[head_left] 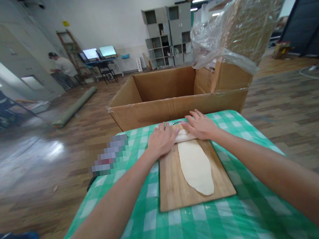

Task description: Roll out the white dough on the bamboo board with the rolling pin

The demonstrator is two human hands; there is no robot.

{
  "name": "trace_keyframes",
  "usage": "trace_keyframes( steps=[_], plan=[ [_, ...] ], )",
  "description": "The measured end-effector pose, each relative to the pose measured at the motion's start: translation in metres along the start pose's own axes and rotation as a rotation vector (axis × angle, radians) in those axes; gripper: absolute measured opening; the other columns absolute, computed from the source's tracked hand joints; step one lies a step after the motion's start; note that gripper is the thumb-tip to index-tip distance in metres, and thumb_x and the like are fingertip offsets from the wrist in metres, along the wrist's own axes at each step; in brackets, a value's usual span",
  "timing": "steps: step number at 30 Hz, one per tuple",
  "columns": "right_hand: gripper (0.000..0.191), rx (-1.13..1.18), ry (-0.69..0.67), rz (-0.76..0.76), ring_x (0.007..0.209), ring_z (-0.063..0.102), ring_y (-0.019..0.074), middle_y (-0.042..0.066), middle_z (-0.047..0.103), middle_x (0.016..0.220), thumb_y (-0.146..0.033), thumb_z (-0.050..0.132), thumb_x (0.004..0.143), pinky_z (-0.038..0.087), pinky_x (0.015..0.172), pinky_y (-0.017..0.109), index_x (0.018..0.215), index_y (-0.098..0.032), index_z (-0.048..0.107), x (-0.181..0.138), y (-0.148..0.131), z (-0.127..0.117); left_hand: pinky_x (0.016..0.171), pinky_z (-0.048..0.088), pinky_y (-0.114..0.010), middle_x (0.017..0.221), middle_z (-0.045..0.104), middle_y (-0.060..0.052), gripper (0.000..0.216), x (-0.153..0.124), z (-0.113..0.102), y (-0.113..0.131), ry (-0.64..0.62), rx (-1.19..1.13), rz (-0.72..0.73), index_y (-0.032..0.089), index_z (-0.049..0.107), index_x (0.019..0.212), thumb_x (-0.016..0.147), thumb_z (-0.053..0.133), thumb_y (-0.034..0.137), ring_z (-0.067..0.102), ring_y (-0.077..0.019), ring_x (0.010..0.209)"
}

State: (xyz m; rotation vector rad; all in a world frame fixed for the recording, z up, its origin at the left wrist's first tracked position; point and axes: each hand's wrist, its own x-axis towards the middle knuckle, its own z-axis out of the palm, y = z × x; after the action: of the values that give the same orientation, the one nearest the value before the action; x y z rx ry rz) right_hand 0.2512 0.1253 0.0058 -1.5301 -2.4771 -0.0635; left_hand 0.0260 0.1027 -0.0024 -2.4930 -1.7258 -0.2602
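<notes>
Dough lies rolled into a long oval on a wooden board, which sits on a worktop covered in green checked cloth. At the board's far end, a pale roll touches the dough's tip; whether it is a pin or curled dough cannot be told. The left hand presses palm-down on its left end and the right hand on its right. Neither grip closes: fingers are stretched flat, holding nothing. An open cardboard box stands just beyond the worktop.
</notes>
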Motion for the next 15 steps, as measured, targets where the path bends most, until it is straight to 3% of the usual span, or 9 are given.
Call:
trace_keyframes(
  steps=[5, 11, 15],
  plan=[
    [0.081, -0.026, 0.069, 0.056, 0.153, 0.026, 0.0376, 0.021, 0.042, 0.159, -0.070, 0.016, 0.102, 0.024, 0.120, 0.052, 0.146, -0.012, 0.050, -0.031, -0.020, -0.007, 0.118, 0.033, -0.047, 0.153, 0.051, -0.019, 0.066, -0.029, -0.007, 0.014, 0.074, -0.004, -0.002, 0.012, 0.045, 0.149, 0.106, 0.020, 0.055, 0.044, -0.0322, 0.145],
    [0.076, 0.017, 0.061, 0.059, 0.139, 0.049, 0.0356, 0.024, 0.048, 0.154, -0.063, 0.014, 0.105, 0.039, 0.110, 0.047, 0.144, -0.009, 0.050, -0.077, -0.044, -0.019, 0.125, 0.024, -0.047, 0.156, 0.047, -0.022, 0.073, -0.072, -0.015, 0.030, 0.110, 0.029, 0.050, 0.005, 0.048, 0.147, 0.105, 0.022, 0.058, 0.040, -0.0316, 0.149],
    [0.085, -0.022, 0.103, -0.010, 0.149, 0.036, 0.0366, 0.025, 0.040, 0.160, -0.067, 0.019, 0.103, 0.029, 0.119, 0.049, 0.154, -0.003, 0.039, -0.118, -0.057, -0.020, 0.127, 0.020, -0.047, 0.157, 0.046, -0.022, 0.076, -0.105, -0.022, 0.042, 0.140, 0.044, 0.075, 0.003, 0.045, 0.149, 0.103, 0.028, 0.061, 0.037, -0.0324, 0.150]
  ],
)
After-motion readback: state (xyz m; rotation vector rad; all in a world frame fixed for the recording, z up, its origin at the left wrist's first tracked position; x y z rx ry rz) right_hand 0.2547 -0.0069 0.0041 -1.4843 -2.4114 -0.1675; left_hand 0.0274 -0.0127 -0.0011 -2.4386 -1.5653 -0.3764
